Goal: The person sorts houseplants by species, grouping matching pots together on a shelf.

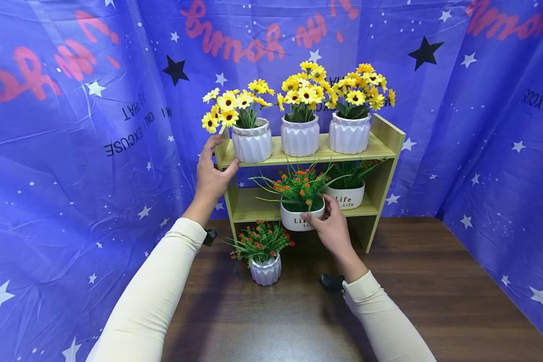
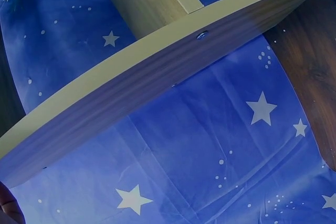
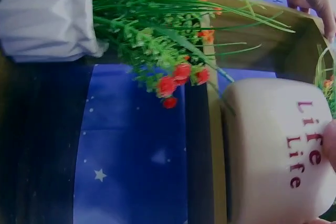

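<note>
My right hand (image 1: pixel 337 232) grips a white oval planter (image 1: pixel 291 221) by its right side, thumb on the front near the "Life" lettering. Green grass and small orange-red flowers fill this planter, which overlaps the front edge of the middle shelf in the head view. Up close, the right wrist view shows its lettered wall and part of the thumb. My left hand (image 1: pixel 210 182) holds the upper left side of the wooden shelf unit (image 1: pixel 386 176), thumb at the top board's front edge. Only a sliver of that hand enters the left wrist view.
Three white fluted pots (image 1: pixel 300 137) of yellow flowers line the top board. Behind my right hand, a second "Life" planter (image 1: pixel 350 196) stands on the middle shelf. A fluted pot (image 1: pixel 266 271) with red flowers sits on the brown table (image 1: pixel 271 322), before the unit's left side.
</note>
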`<state>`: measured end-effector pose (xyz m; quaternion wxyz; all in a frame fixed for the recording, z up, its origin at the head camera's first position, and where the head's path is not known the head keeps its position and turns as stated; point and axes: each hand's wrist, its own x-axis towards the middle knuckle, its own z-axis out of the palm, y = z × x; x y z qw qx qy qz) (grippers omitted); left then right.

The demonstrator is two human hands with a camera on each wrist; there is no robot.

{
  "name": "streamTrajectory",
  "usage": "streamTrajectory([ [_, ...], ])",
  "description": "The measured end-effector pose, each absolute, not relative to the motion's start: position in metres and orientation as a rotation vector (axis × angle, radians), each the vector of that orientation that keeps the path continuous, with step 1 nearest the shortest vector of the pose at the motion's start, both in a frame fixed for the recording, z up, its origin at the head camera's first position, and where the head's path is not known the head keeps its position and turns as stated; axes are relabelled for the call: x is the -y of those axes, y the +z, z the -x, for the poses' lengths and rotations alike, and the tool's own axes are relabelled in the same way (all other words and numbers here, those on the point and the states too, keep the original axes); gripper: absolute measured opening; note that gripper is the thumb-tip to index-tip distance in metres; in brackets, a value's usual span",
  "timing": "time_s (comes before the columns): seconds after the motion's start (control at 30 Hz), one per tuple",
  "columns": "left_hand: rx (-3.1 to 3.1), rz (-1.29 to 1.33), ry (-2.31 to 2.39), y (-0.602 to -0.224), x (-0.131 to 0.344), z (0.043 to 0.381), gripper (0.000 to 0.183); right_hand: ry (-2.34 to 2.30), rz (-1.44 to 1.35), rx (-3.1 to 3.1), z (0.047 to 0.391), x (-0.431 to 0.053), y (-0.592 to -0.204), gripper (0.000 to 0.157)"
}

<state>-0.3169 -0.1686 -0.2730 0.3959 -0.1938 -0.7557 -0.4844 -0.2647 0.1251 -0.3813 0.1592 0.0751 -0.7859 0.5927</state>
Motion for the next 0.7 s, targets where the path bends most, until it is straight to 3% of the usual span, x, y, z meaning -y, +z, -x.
streamTrajectory([
  [0.7,1.923,0.489,-1.207,-0.274,0.169,0.317,0.058,1.639,-0.246,2.292,0.311,-0.11,-0.375,0.075],
])
